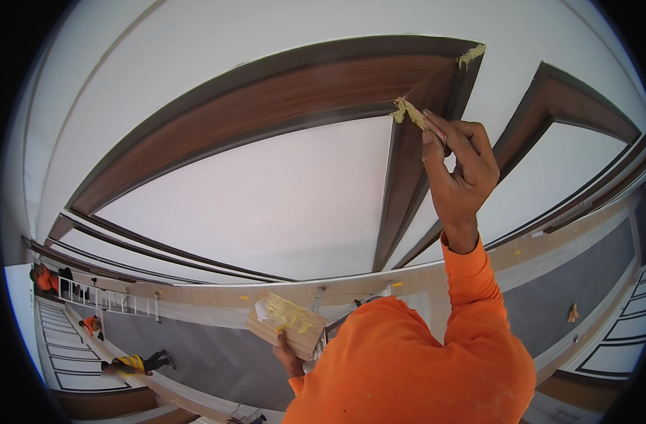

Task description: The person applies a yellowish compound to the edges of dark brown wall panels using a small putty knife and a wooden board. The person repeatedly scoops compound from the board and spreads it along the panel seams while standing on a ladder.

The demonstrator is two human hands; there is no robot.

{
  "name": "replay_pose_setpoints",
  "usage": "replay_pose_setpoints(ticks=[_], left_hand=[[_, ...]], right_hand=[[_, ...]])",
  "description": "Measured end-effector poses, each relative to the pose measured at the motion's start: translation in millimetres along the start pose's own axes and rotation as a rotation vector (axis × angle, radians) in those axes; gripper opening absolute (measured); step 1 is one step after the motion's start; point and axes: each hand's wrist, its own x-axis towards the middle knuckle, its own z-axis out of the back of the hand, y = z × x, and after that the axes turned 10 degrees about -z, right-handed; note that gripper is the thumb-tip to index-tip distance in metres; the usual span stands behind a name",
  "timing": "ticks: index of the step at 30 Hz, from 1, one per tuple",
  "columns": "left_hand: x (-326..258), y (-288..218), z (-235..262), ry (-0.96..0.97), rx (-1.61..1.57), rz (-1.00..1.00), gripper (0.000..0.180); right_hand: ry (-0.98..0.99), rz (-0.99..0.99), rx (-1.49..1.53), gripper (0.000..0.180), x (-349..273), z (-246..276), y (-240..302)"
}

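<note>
The right hand is pinching a smeared tool at a corner of the brown moulding — apparently spreading putty; the left hand is gripping a board — next move is seemingly needing light pressure.

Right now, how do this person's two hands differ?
The right hand is raised by the brown frame, while the left hand is lower. The right pinches a small, mostly hidden thing; the left holds a flat wooden board. Both are bare and near yellowish paste.
</note>
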Motion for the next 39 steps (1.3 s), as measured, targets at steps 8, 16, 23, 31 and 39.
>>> replay_pose_setpoints(ticks=[8,16,23,31,39], left_hand=[[-4.5,-10.5,-3.5,0.006,0.047,-0.016,0.058],[-12.5,-27.6,-27.5,-0.018,-0.027,-0.003,0.056],[-2.9,-10.7,-6.6,-0.020,-0.043,0.042,0.055],[-8.2,-19.0,-12.7,-0.037,0.016,0.050,0.058],[-4.9,-12.9,-5.1,-0.021,-0.012,0.057,0.055]], right_hand=[[-0.041,0.153,-0.122,0.043,-16.8,-11.4,-2.2],[-0.097,0.243,-0.218,0.057,-28.8,-21.4,-9.5],[-0.137,0.241,-0.208,0.059,-32.5,-32.1,-15.3],[-0.137,0.228,-0.294,0.059,-37.5,-19.0,-14.0],[-0.119,0.015,-0.150,0.043,-18.4,-12.1,1.0]])
